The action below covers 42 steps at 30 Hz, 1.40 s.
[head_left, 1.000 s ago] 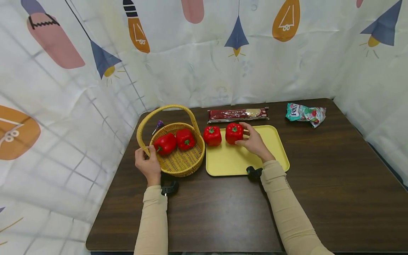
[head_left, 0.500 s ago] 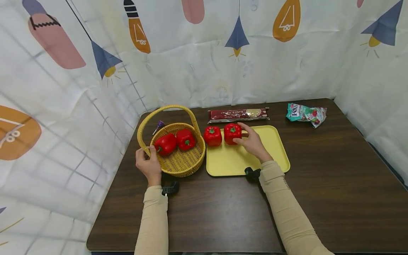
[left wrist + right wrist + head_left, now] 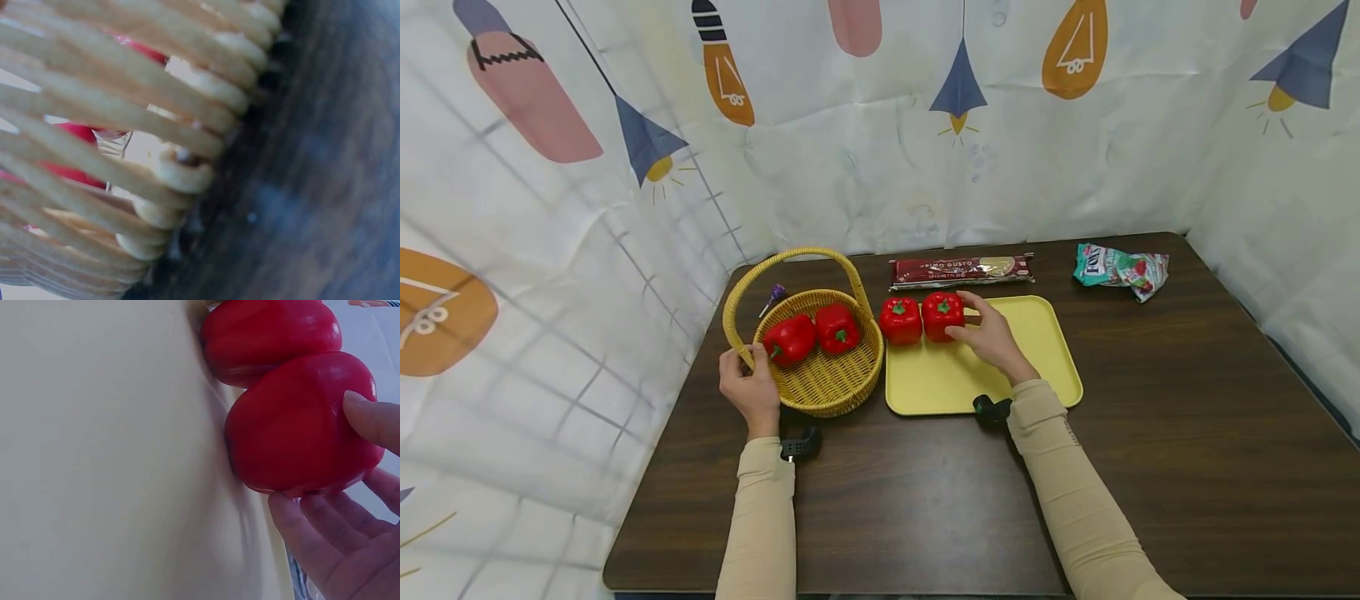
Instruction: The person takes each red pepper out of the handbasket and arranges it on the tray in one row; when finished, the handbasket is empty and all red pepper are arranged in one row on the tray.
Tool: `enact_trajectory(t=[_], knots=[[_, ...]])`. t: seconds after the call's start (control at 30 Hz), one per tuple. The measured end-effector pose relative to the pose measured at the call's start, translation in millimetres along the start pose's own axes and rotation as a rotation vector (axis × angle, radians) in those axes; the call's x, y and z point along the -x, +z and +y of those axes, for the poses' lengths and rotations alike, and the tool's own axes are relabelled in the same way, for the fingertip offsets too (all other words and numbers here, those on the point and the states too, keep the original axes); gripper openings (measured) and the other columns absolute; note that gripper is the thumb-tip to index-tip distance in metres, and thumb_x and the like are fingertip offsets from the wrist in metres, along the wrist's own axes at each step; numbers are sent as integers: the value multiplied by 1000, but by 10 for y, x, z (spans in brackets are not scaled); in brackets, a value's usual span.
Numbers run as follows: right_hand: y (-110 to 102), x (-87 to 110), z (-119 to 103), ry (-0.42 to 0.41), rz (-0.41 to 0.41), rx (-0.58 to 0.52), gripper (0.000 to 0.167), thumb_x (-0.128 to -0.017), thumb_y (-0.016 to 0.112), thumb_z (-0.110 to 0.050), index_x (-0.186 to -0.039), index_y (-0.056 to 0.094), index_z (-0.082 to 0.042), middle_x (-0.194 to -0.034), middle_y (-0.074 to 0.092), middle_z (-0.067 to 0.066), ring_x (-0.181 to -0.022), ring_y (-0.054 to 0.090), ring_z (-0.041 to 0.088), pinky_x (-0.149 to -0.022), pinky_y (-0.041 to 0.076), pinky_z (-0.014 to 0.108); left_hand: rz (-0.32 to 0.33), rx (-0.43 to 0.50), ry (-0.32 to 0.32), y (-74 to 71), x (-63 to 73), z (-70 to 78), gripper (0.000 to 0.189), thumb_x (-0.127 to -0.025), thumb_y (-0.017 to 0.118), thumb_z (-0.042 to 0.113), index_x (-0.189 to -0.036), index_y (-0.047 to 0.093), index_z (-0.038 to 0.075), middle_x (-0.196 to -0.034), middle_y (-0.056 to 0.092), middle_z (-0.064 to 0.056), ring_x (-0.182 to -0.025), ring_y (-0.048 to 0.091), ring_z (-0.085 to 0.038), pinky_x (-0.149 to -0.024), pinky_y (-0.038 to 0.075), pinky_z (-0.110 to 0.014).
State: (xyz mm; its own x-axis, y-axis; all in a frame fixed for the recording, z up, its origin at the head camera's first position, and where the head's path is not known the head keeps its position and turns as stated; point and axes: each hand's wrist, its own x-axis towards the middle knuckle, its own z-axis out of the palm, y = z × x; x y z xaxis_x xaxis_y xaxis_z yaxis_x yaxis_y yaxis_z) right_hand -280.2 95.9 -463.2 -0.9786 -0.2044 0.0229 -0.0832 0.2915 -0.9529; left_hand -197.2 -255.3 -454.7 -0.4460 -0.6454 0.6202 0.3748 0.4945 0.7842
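red peppers are counted at four. one left grip and one right grip are seen. one yellow basket, one yellow tray, one surface, two packets, one small purple-topped item and two black wrist devices are also counted.

Look at the shine on your pepper, smooth, glossy and plastic-looking, and your tray runs smooth and matt! Your basket is all rough woven strands, your table wood-grained with a soft sheen, your sleeves matt cloth, and there's the red wrapper, glossy film, before a creased cloth backdrop.
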Motion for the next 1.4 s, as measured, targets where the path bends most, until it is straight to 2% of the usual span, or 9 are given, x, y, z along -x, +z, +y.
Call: enact_trajectory(t=[0.2,0.5,0.67,0.77,0.87,1.03,1.2,1.3,1.4], knots=[[5,-6,21,6,19,14,72,-89,72,-16,-151,35,-13,-149,40,14,-123,51,39,-93,49,50,-4,4,-4,4,2,-2,21,-90,66,7,-83,64,-12,-84,54,3,-79,51,-5,-72,40,-17],[-90,17,10,24,1,38,79,-88,73,-26,-153,29,-13,-150,37,15,-127,47,40,-96,46,52,-7,3,10,17,-6,-20,19,-90,66,6,-83,64,-11,-84,54,-1,-78,51,-5,-72,40,-16],[-174,72,-113,-5,72,44,74,-90,71,-28,-151,34,-14,-149,39,15,-128,46,38,-97,45,53,-7,8,10,28,-10,-29,14,-88,66,0,-83,64,-12,-83,55,-10,-78,50,-3,-71,40,-16],[-180,104,-208,-54,129,68,67,-92,69,-28,-149,38,-12,-146,43,14,-126,48,38,-97,46,52,2,17,6,36,-12,-25,11,-87,66,-3,-82,64,-13,-83,55,-16,-78,50,-3,-71,40,-17],[-146,139,-308,-110,171,112,60,-93,67,-25,-146,43,-9,-142,47,15,-121,52,37,-94,47,51,5,14,8,35,-15,-25,11,-87,66,-3,-82,64,-13,-82,55,-17,-77,50,-3,-71,40,-17],[-14,205,-462,-206,189,154,50,-92,68,-21,-138,52,-9,-130,56,14,-110,58,35,-89,50,47,3,4,-1,26,-13,-27,12,-88,66,-1,-82,64,-12,-80,55,-6,-75,49,-3,-70,40,-16],[243,256,-581,-332,189,82,39,-91,69,-16,-129,61,-11,-121,62,11,-99,61,27,-84,52,43,-1,3,-3,14,-12,-19,16,-89,66,3,-82,64,-12,-81,53,5,-76,49,-3,-70,40,-17],[470,271,-642,-406,147,6,35,-91,70,-13,-124,63,-7,-118,65,11,-96,62,26,-83,52,43,7,16,-4,9,-11,-8,18,-89,66,4,-81,64,-12,-80,53,6,-76,49,-2,-70,39,-17],[711,290,-689,-431,58,-61,35,-90,70,-12,-124,62,-5,-119,64,13,-101,62,32,-86,52,44,9,24,1,9,-10,-8,18,-89,66,3,-80,64,-12,-80,54,4,-75,50,-2,-70,39,-17]])
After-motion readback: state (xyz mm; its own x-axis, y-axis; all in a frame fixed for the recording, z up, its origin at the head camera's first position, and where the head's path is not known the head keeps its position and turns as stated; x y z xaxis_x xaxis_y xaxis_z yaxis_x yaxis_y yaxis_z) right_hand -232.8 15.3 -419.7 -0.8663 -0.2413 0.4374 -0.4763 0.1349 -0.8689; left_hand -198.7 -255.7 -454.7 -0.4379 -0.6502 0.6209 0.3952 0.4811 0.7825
